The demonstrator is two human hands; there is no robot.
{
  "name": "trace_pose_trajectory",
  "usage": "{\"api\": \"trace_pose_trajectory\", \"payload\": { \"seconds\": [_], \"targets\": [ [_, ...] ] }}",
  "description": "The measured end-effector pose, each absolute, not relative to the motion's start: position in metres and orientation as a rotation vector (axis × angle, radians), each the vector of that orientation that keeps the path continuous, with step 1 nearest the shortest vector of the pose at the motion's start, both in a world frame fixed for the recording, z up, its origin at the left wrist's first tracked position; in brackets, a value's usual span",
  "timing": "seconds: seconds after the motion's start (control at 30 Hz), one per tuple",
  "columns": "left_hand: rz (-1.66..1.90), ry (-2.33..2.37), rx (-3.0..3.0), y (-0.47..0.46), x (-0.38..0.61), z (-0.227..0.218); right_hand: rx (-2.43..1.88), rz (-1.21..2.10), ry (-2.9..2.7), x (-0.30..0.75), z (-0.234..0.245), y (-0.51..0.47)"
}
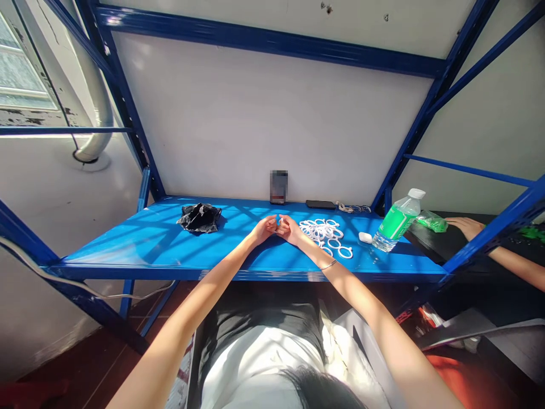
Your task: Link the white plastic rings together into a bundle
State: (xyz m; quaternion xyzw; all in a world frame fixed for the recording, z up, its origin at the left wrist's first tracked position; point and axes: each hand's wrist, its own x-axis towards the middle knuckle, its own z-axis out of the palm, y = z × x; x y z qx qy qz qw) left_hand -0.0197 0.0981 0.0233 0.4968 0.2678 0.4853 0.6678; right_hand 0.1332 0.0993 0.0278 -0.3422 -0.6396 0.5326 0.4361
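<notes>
My left hand (265,227) and my right hand (290,229) meet over the middle of the blue shelf (140,245). Both have their fingers curled in, nearly touching. A small whitish bit shows between the fingertips, too small to name. Close to the right of my right hand lies a pile of white rings (320,229), with a few loose rings at its front edge. Left of my left hand sits a crumpled black plastic bag (200,218), its mouth partly open.
A phone (279,187) leans on the back wall; a flat black device (320,204) and a coiled cable (352,208) lie beside it. At right stand a small white case (365,237) and a tilted green-labelled bottle (398,221). Another person's hand (467,227) rests beyond the blue post.
</notes>
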Motion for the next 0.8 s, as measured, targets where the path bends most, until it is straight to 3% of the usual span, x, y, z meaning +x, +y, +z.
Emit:
{"api": "trace_pose_trajectory", "payload": {
  "seconds": [0.13, 0.37, 0.57, 0.8],
  "targets": [
    [1.135, 0.634, 1.156, 0.095, -0.023, 0.028, -0.820, 1.530, -1.518, 0.123, 0.035, 0.105],
    [1.360, 0.897, 1.393, 0.095, -0.030, 0.030, -1.027, 0.865, -1.716, 0.134, 0.044, 0.103],
    [1.455, 1.414, 1.949, 0.100, -0.042, 0.022, -1.664, 0.001, -1.871, 0.153, 0.050, 0.101],
    [1.031, 2.025, 2.222, 0.107, -0.053, 0.017, -1.852, -0.051, -1.931, 0.167, 0.043, 0.109]
  ]
}}
